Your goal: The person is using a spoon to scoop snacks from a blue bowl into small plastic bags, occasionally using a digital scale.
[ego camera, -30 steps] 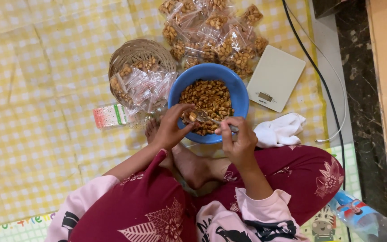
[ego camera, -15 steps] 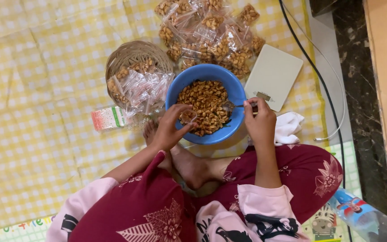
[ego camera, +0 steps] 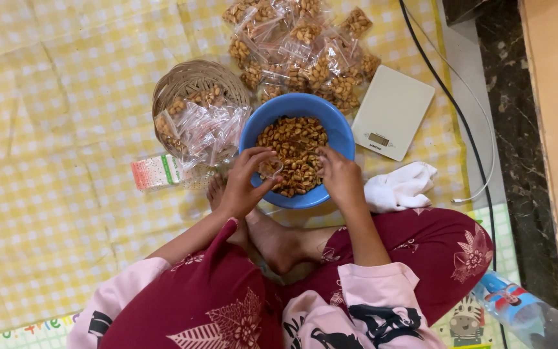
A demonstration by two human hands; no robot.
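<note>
Seen from the head camera, a seated person works over a blue bowl (ego camera: 297, 110) of roasted nuts (ego camera: 294, 148). The left hand (ego camera: 247, 184), at the bowl's near-left rim, pinches a small clear bag (ego camera: 270, 169) between thumb and fingers — the right hand (ego camera: 338, 176) dips into the nuts, fingers curled narrow; what they grip cannot be told. Behind the bowl lie filled packets (ego camera: 305, 55); a white scale (ego camera: 392, 111) sits just right.

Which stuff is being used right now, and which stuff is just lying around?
In use: left hand holding a small clear bag; right hand in the blue bowl of nuts.

Lying about: kitchen scale, white cloth, wicker basket, black cable.
</note>
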